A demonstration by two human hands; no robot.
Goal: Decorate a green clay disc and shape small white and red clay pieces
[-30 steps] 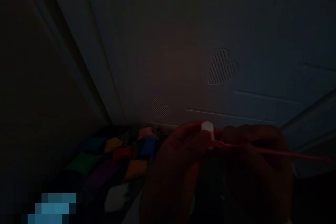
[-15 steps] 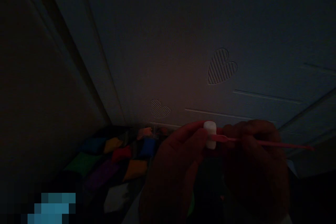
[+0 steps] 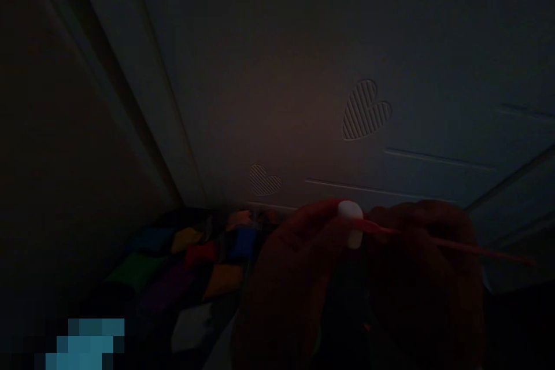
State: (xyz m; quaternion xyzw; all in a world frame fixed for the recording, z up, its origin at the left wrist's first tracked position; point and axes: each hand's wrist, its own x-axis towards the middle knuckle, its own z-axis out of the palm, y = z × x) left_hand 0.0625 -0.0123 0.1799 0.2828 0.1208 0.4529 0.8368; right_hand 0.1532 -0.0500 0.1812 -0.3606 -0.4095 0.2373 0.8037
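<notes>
In dim light, my left hand (image 3: 288, 277) pinches a small white piece of modelling clay (image 3: 350, 212), rounded at the top, between thumb and fingers. My right hand (image 3: 427, 277) is closed around a thin pink modelling tool (image 3: 368, 225). The tool's flat end lies against the front of the white piece, while its slender far end sticks out to the right past my knuckles. Part of the clay is covered by my left fingertips and the tool. Both hands are mostly in shadow.
To the left lie several coloured packets: a green one (image 3: 139, 269), a red one (image 3: 202, 252), a blue one (image 3: 243, 243) and an orange one (image 3: 224, 279). A white packet (image 3: 191, 326) is nearer. Behind rises a pale panel (image 3: 260, 69) with embossed hearts (image 3: 366, 110).
The white piece has turned slightly and moved a little right. The tool's far end has dipped and shifted right along with my right hand. Both grips stay closed.
</notes>
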